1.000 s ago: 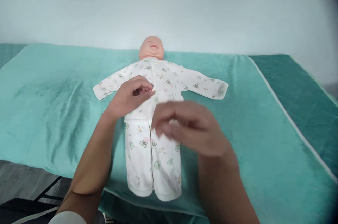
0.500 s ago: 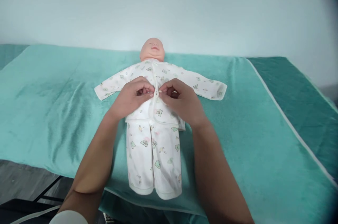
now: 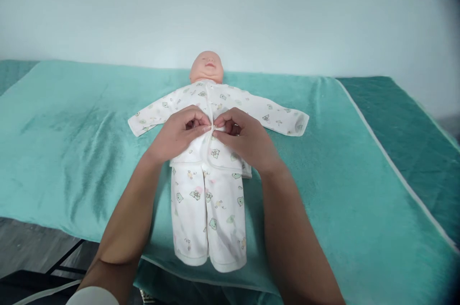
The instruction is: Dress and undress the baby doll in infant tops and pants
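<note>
A baby doll (image 3: 206,66) lies on its back on a teal blanket (image 3: 64,142), dressed in a white printed shirt (image 3: 230,101) and matching trousers (image 3: 208,214). My left hand (image 3: 179,135) pinches the left edge of the shirt front at the doll's chest. My right hand (image 3: 244,140) pinches the right edge against it. The fingertips of both hands meet at the shirt's middle seam, and both hands are closed on the cloth.
The blanket covers a table that reaches a pale wall behind. A darker green cover (image 3: 406,132) shows at the right. The table's front edge runs below the doll's feet, with dark floor (image 3: 32,257) at the lower left.
My right hand came up from above the trousers to the doll's chest and closed on the shirt edge beside my left hand; the two edges now press together.
</note>
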`<action>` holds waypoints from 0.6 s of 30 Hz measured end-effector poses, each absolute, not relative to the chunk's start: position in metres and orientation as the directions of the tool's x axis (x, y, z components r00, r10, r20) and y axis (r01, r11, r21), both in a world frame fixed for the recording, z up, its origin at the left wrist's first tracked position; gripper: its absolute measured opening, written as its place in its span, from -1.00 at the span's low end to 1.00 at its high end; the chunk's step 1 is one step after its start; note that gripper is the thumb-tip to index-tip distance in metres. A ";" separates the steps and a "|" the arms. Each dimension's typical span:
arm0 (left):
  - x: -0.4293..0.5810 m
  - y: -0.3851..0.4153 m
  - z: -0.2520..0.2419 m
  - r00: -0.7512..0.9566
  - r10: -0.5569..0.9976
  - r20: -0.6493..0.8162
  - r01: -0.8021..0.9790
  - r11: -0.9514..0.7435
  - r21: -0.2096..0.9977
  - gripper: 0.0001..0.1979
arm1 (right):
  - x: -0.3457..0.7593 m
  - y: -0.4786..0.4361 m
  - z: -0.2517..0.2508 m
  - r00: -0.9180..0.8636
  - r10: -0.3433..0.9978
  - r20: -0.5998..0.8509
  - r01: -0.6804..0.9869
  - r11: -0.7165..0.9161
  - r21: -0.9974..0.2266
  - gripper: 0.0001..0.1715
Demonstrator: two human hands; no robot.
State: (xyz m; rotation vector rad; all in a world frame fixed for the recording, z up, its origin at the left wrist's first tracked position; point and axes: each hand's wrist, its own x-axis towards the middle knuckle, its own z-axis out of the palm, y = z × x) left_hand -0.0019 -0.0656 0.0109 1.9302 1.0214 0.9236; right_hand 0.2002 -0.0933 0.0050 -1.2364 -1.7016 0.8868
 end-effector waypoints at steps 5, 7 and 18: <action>0.001 -0.069 0.010 0.366 0.907 0.210 0.326 -0.336 0.883 -0.86 | 0.197 -0.091 0.001 -0.154 0.953 0.260 0.387 0.300 -0.872 -0.86; 0.002 -0.070 0.010 0.334 0.918 0.213 0.328 -0.325 0.887 -0.88 | 0.196 -0.091 0.000 -0.145 0.954 0.262 0.393 0.299 -0.870 -0.86; 0.004 -0.073 0.011 0.295 0.922 0.249 0.383 -0.354 0.853 -0.90 | 0.196 -0.092 -0.001 -0.147 0.960 0.240 0.384 0.279 -0.880 -0.83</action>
